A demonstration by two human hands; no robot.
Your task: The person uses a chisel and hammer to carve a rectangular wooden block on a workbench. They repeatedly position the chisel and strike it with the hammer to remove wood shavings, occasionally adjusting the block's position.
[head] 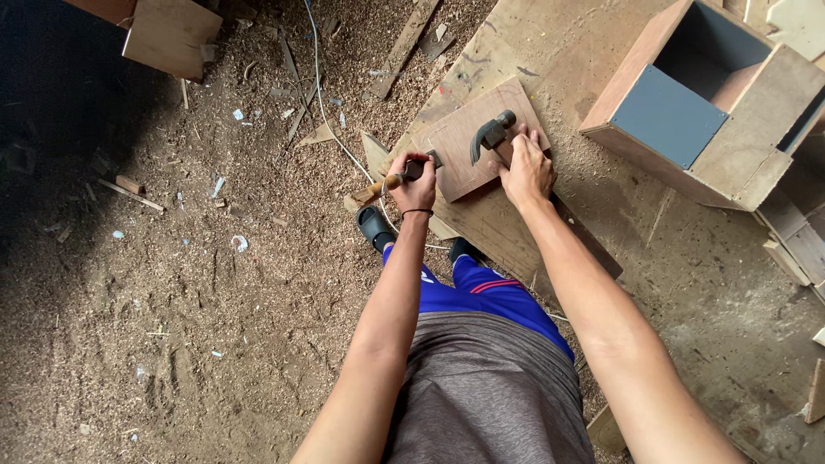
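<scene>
Roughly mid-frame, toward the top, a small brown plywood panel [468,142] lies flat on a bigger board [550,94]; it looks light, stiff and splinter-prone, best steadied by its edges. Atop it, the right hand [526,170] wraps tightly around a claw hammer [491,133] just under the heavy steel head. Left of that, the left hand [415,182] is clenched around a wooden-handled chisel [397,180], tip at the panel's corner.

Right of the small wooden panel [477,137], an open wooden box [713,103] blocks the way. Left of the panel lie sawdust floor [172,283], a white cord [322,94] and loose wood scraps [129,193], low and passable above.
</scene>
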